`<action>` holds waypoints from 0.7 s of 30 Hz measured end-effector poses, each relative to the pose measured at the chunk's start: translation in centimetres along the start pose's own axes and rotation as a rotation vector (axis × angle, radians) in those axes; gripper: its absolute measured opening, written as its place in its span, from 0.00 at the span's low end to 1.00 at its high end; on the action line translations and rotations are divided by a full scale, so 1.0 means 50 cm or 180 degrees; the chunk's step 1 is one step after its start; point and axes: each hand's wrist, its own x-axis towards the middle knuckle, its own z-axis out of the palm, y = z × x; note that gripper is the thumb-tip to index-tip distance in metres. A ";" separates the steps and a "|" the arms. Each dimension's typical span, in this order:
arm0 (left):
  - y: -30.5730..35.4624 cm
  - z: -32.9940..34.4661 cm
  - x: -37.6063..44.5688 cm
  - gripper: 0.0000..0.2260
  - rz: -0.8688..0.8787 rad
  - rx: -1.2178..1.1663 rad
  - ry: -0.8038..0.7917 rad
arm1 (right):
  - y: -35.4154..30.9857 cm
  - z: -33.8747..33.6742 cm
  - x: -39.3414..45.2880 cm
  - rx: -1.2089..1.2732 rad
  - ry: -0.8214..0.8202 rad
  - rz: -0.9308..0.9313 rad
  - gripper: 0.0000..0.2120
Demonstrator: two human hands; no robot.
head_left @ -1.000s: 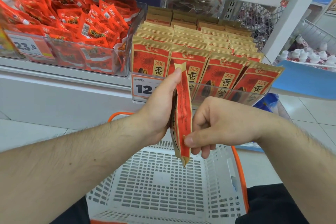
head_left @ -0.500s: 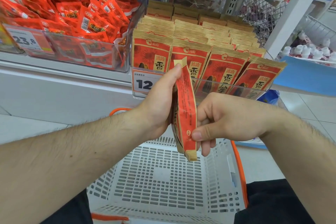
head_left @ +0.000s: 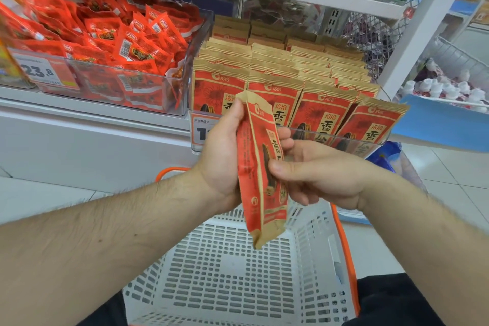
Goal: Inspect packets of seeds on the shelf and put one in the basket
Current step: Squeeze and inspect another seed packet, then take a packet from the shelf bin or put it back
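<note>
One red and tan packet of seeds (head_left: 258, 174) stands upright between both hands, above the white slotted basket (head_left: 238, 272). My left hand (head_left: 221, 159) grips its left edge, thumb up near the top. From the right, my right hand (head_left: 315, 176) pinches the packet with the thumb on its front. Behind, rows of identical seed packets (head_left: 280, 74) fill a clear shelf bin (head_left: 370, 145). The basket holds nothing that I can see.
A clear bin of small red snack packs (head_left: 113, 55) sits left of the seed bin, with a price tag (head_left: 37, 71). A white shelf upright (head_left: 420, 26) rises at right. Beyond it lie small white bottles (head_left: 449, 87). The basket has an orange handle (head_left: 346, 259).
The packet has turned so more of its printed front faces me, and my right thumb has shifted higher on it. Both hands still hold it above the basket.
</note>
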 end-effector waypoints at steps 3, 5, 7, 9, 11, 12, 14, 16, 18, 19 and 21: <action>0.006 -0.007 0.009 0.35 0.0134 0.0296 0.0034 | 0.001 -0.005 0.003 0.0101 0.0396 -0.0152 0.22; 0.013 -0.012 0.012 0.33 0.0230 0.0411 0.0060 | 0.000 -0.012 -0.001 0.0078 0.0666 -0.0264 0.20; 0.019 -0.016 0.013 0.33 0.0170 0.0365 -0.0054 | -0.004 -0.013 -0.002 0.0124 0.0964 -0.0382 0.19; 0.019 -0.014 0.012 0.29 0.0184 0.0316 -0.0151 | -0.004 -0.014 0.001 0.0205 0.1278 -0.0575 0.22; 0.013 -0.017 0.013 0.22 0.0412 0.0493 0.0012 | -0.003 -0.016 0.005 0.0248 0.1526 -0.0722 0.25; 0.009 -0.019 0.014 0.19 0.0546 0.0676 0.0103 | -0.003 -0.017 0.004 0.0246 0.1604 -0.0751 0.27; 0.002 -0.025 0.015 0.17 0.0725 0.1081 0.0214 | -0.005 -0.018 -0.002 0.0207 0.1616 -0.0761 0.25; 0.000 -0.030 0.014 0.16 0.0756 0.1432 0.0210 | -0.008 -0.021 -0.014 0.0186 0.1509 -0.0783 0.19; -0.002 -0.033 0.015 0.15 0.0756 0.1732 0.0041 | -0.006 -0.027 -0.025 0.0196 0.1470 -0.0832 0.14; -0.002 -0.033 0.013 0.16 0.0758 0.1862 -0.0061 | -0.003 -0.031 -0.031 0.0202 0.1479 -0.0851 0.13; -0.003 -0.032 0.004 0.15 0.0739 0.2050 -0.0179 | 0.009 -0.035 -0.043 0.0229 0.1492 -0.0861 0.11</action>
